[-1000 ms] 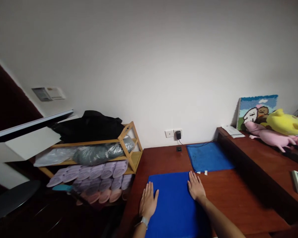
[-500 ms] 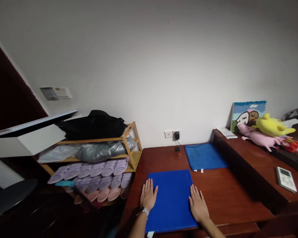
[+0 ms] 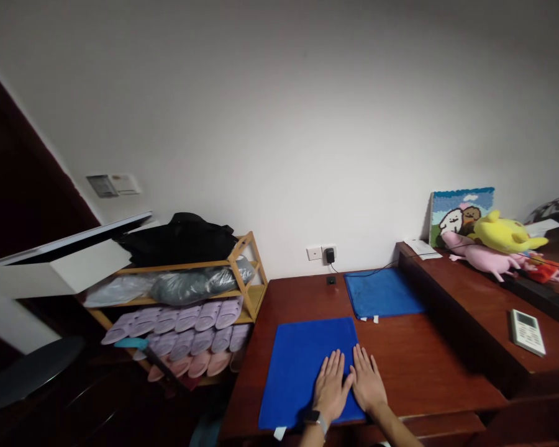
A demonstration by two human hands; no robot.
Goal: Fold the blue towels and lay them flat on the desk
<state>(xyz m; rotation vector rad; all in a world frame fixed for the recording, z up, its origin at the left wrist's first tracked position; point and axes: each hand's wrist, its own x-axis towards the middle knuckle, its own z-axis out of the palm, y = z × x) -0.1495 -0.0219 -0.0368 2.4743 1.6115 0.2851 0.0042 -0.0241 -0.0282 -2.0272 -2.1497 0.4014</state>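
Note:
A bright blue cloth (image 3: 293, 366) lies flat on the reddish-brown table (image 3: 246, 379), with a white tag at its lower left corner. My left hand (image 3: 330, 386) rests palm down on the right part of this cloth, fingers stretched out, a watch on the wrist. Over the cloth's right edge lies my right hand (image 3: 369, 380), also flat and palm down. The two hands are side by side, their thumbs close together. Neither holds anything. Farther back, a second, lighter blue cloth (image 3: 384, 293) lies on the table.
To the left stands a wooden rack (image 3: 248, 273) with slippers (image 3: 186, 316) and a black bag (image 3: 181, 239). A raised surface (image 3: 475, 292) at right bears plush toys (image 3: 503, 233), a picture (image 3: 461, 214) and a remote (image 3: 527, 332). A black plug (image 3: 330, 255) sits in the wall outlet.
My left hand has moved right, from the cloth's left edge to beside my right hand. My right hand stays near the right edge. The view has shifted slightly.

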